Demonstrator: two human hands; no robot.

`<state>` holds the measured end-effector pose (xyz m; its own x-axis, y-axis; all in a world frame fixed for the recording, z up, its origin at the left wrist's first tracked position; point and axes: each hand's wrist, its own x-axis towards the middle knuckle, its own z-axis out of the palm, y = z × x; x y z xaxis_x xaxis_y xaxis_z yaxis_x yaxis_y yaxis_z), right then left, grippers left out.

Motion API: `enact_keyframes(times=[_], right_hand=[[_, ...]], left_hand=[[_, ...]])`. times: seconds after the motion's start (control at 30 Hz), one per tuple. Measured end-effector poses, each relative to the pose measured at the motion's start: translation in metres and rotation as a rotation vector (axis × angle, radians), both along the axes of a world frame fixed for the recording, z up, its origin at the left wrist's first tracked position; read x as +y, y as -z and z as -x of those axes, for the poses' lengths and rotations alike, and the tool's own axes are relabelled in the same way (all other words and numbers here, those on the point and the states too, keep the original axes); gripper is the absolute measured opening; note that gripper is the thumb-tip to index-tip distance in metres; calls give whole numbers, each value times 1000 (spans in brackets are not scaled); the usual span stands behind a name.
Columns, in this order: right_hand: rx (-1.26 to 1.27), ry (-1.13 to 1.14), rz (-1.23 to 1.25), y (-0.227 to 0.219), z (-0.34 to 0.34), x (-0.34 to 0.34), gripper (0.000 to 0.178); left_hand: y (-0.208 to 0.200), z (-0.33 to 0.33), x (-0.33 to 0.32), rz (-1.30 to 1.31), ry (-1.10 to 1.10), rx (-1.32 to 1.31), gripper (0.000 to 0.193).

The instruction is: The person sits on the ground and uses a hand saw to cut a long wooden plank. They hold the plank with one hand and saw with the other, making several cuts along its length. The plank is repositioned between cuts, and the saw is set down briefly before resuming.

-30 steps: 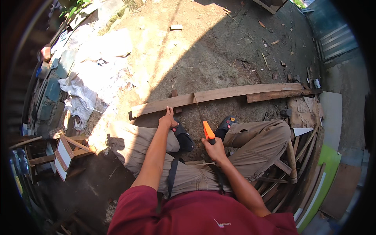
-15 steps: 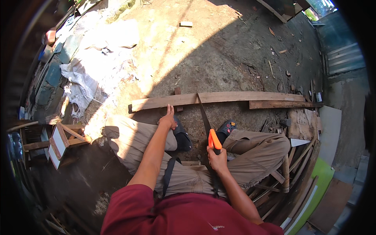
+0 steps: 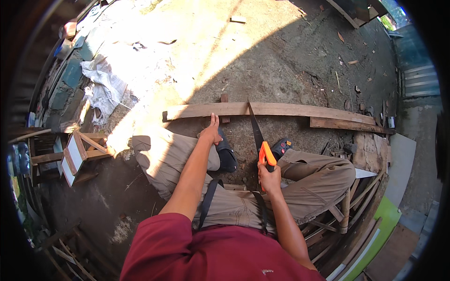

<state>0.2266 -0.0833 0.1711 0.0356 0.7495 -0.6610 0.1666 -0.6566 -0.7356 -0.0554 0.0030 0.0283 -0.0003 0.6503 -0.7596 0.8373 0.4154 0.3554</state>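
Note:
A long wooden plank lies crosswise in front of my feet. My right hand is closed around the orange and black handle of a handsaw. Its dark blade points away from me, and the tip end crosses the plank left of the plank's middle. My left hand has its fingers stretched out, their tips at the plank's near edge, left of the blade. Under the plank, near those fingertips, a short wood block sticks out on both sides. How deep the blade sits in the wood cannot be made out.
A second, darker board lies under the plank's right end. My dark clogs stand just nearer than the plank. At left are a small wooden frame and white sacking; lumber and panels are stacked at right.
The whole view has shifted, so the scene sits farther right and higher. Allowing for that, my right hand and the saw have moved slightly forward. My left hand stays at the plank.

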Motion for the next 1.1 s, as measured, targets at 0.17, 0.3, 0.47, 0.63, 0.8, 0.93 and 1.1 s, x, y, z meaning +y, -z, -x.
enact_keyframes(times=[0.17, 0.3, 0.47, 0.63, 0.8, 0.93, 1.1], right_hand=[[-89, -129, -263, 82, 56, 91, 31], [-43, -105, -355, 71, 51, 84, 33], [-180, -116, -378, 65, 50, 51, 33], [-180, -93, -392, 78, 49, 52, 32], [-142, -111, -426, 84, 51, 54, 32], [-131, -122, -408, 83, 49, 56, 31], [-172, -176, -392, 79, 53, 56, 30]], left_hand=[[6, 3, 7, -124, -52, 153, 102], [-4, 8, 19, -275, -55, 241, 73], [-18, -18, 28, -305, -43, 282, 69], [-21, -30, 31, -537, 154, 480, 86], [21, -15, 16, -641, 177, 570, 93], [29, -2, 37, -602, 256, 399, 87], [38, 3, 39, -611, 315, 383, 85]])
